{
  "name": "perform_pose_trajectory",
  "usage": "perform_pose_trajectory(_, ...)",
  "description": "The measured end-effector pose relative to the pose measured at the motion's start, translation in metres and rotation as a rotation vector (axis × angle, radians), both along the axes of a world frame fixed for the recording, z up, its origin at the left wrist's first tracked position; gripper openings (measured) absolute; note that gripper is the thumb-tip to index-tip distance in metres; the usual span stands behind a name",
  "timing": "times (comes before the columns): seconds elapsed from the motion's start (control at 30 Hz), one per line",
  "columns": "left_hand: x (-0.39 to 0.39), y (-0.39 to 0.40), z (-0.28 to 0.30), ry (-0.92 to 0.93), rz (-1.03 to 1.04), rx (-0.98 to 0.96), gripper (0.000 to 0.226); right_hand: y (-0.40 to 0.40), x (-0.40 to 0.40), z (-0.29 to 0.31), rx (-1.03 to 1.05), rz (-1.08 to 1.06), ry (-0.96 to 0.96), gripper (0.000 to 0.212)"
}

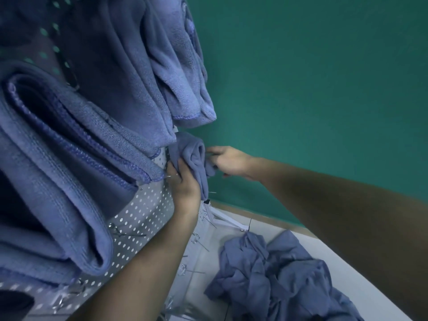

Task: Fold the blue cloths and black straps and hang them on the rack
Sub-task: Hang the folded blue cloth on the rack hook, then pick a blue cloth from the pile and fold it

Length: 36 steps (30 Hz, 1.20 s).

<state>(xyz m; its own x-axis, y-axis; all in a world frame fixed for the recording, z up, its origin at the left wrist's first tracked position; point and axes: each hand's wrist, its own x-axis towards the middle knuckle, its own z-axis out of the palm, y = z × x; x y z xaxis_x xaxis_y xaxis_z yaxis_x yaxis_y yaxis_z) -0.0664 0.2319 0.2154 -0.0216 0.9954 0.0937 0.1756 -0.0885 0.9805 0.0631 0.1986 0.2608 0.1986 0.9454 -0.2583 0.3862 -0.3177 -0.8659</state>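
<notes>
A folded blue cloth [195, 156] hangs against the white perforated rack [148, 212], between my two hands. My left hand [184, 184] grips its left edge from below. On its right side my right hand [228, 162] pinches the cloth's folds. Several folded blue cloths [76, 158] hang higher on the rack, filling the left of the view, and another [185, 84] hangs above the held one. A crumpled heap of blue cloths [273, 274] lies on the white table at lower right. No black strap is clearly visible.
Bare metal hooks [196, 239] stick out of the rack below my hands. A green wall [324, 77] stands behind. The white table surface [361, 283] runs along the wall at lower right.
</notes>
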Motion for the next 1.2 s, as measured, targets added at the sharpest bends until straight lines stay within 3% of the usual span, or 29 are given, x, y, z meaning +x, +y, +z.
perform_pose_trajectory(0.1, -0.007, -0.016, -0.012, 0.045, -0.018, 0.027, 0.06, -0.02, 0.003, -0.005, -0.083, -0.007, 0.003, 0.044)
perform_pose_trajectory(0.3, -0.026, -0.071, -0.029, 0.188, -0.211, -0.218, 0.06, -0.089, 0.02, -0.01, -0.194, -0.077, 0.032, 0.027)
perform_pose_trajectory(0.43, -0.03, -0.113, -0.028, 0.271, -0.382, -0.331, 0.041, -0.148, 0.029, -0.008, -0.24, -0.106, 0.011, 0.017)
perform_pose_trajectory(0.6, -0.021, -0.161, -0.022, 0.4, -0.664, -0.32, 0.015, -0.223, 0.031, -0.003, -0.238, -0.204, 0.013, 0.016)
perform_pose_trajectory(0.73, -0.006, -0.203, -0.032, 0.491, -0.829, -0.251, 0.012, -0.277, 0.031, -0.013, -0.256, -0.259, 0.018, 0.02)
perform_pose_trajectory(0.97, 0.019, -0.242, -0.078, 0.593, -0.928, -0.25, 0.024, -0.338, 0.041, -0.072, -0.329, -0.353, 0.048, 0.017)
perform_pose_trajectory(1.1, 0.03, -0.242, -0.12, 0.668, -0.962, -0.26, 0.003, -0.351, 0.049, -0.118, -0.365, -0.406, 0.063, 0.017)
perform_pose_trajectory(1.2, 0.036, -0.234, -0.155, 0.724, -0.998, -0.262, 0.011, -0.354, 0.055, -0.157, -0.402, -0.42, 0.077, 0.015)
